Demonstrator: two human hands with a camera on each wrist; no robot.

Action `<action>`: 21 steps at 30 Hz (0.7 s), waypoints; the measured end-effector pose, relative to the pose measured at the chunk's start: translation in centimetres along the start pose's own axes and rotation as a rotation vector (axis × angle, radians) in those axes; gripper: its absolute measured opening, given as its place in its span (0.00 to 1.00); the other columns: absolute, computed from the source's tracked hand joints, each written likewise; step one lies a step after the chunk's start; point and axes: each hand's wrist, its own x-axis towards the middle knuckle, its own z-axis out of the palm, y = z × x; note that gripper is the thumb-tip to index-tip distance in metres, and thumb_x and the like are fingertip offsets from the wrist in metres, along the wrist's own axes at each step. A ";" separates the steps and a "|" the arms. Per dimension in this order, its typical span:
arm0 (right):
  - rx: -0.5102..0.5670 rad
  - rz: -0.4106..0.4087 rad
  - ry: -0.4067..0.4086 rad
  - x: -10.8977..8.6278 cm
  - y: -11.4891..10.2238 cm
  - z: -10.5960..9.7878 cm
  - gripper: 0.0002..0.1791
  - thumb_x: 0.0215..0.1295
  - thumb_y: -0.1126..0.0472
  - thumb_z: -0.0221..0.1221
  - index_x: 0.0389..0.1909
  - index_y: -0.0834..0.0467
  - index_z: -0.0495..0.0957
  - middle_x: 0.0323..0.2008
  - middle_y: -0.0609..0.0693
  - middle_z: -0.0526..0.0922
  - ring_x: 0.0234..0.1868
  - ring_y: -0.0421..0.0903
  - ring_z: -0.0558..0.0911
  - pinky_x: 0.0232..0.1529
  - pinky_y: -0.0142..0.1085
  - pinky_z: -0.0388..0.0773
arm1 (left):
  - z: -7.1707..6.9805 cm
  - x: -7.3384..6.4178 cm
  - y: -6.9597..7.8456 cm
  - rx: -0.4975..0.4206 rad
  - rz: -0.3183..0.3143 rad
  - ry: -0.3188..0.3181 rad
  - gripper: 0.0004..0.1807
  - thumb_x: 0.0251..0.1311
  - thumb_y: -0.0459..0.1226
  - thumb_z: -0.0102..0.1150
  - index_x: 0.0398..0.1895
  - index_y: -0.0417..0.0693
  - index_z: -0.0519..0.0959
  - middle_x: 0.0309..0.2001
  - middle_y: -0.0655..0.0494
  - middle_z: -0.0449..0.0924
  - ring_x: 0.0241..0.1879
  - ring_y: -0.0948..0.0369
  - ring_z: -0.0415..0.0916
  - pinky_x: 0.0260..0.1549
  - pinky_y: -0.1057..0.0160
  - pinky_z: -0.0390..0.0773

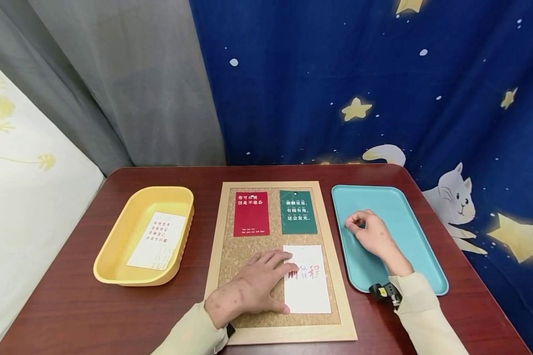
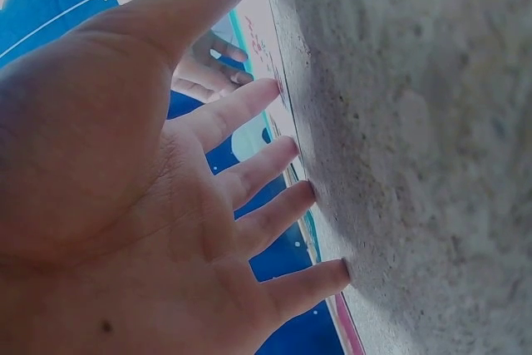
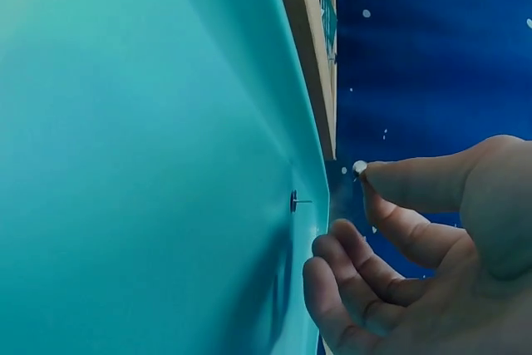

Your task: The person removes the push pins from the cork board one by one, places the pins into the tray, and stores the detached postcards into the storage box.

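Observation:
My left hand (image 1: 259, 283) lies with fingers spread over the cork board (image 1: 248, 256), its thumb and fingertips at the left side of a white card (image 1: 308, 291) with red and blue writing. In the left wrist view the fingers (image 2: 258, 160) are straight, their tips against the board side. Over the turquoise tray (image 1: 399, 227), my right hand (image 1: 373, 236) pinches a small silver thumbtack (image 3: 359, 169) between thumb and forefinger, the other fingers loosely curled. Another thumbtack (image 3: 294, 201) lies on the tray, point up.
A red card (image 1: 251, 217) and a green card (image 1: 298, 217) are pinned along the board's upper part. To the left, a yellow basket (image 1: 111, 256) holds another white card (image 1: 157, 241). All stand on a dark red table (image 1: 62, 296), with curtains behind.

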 end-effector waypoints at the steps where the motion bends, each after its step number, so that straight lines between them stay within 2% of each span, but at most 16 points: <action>1: -0.005 0.003 0.001 0.0 0.0 0.0 0.08 0.75 0.62 0.60 0.43 0.62 0.85 0.48 0.62 0.80 0.45 0.54 0.78 0.44 0.42 0.72 | 0.0 0.0 0.0 -0.001 0.001 0.001 0.46 0.50 0.61 0.77 0.72 0.65 0.69 0.78 0.60 0.62 0.79 0.55 0.59 0.77 0.40 0.62; 21: -0.033 0.083 -0.022 -0.1 0.7 -0.1 0.09 0.75 0.63 0.58 0.41 0.64 0.84 0.44 0.63 0.79 0.39 0.52 0.76 0.38 0.37 0.70 | 0.0 0.1 0.0 0.002 -0.018 -0.015 0.46 0.51 0.61 0.76 0.73 0.67 0.68 0.78 0.61 0.61 0.80 0.55 0.57 0.79 0.41 0.60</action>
